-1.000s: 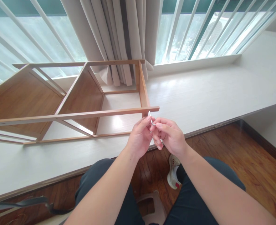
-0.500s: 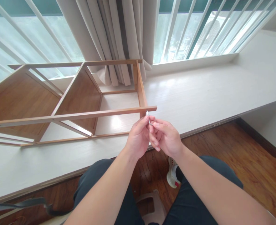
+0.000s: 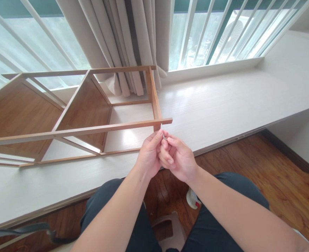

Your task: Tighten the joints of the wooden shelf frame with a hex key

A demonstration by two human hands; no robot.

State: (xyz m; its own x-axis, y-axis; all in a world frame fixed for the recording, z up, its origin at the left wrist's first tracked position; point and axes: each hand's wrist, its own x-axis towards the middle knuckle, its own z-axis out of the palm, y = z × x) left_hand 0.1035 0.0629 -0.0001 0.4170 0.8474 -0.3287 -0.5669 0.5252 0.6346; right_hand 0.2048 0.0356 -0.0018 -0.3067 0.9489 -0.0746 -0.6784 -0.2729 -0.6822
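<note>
Both my hands meet just below the near right corner of a wooden shelf frame (image 3: 96, 127) that lies on its side on the white window ledge (image 3: 222, 105). My left hand (image 3: 149, 155) and my right hand (image 3: 179, 157) pinch a small silver hex key (image 3: 162, 132) between their fingertips. The key's tip points up at the end of the frame's front rail. Both hands are closed around the key.
A beige curtain (image 3: 128, 38) hangs behind the frame in front of a barred window. Below the ledge is wooden floor (image 3: 262, 175), with my dark-trousered knees, a white shoe (image 3: 192, 199) and a small stool (image 3: 170, 231) between them. A dark strap (image 3: 25, 229) lies at lower left.
The view has shifted slightly to the right, so frame and hands sit a little further left. My hands stay pinched together on the key, which now stands more upright.
</note>
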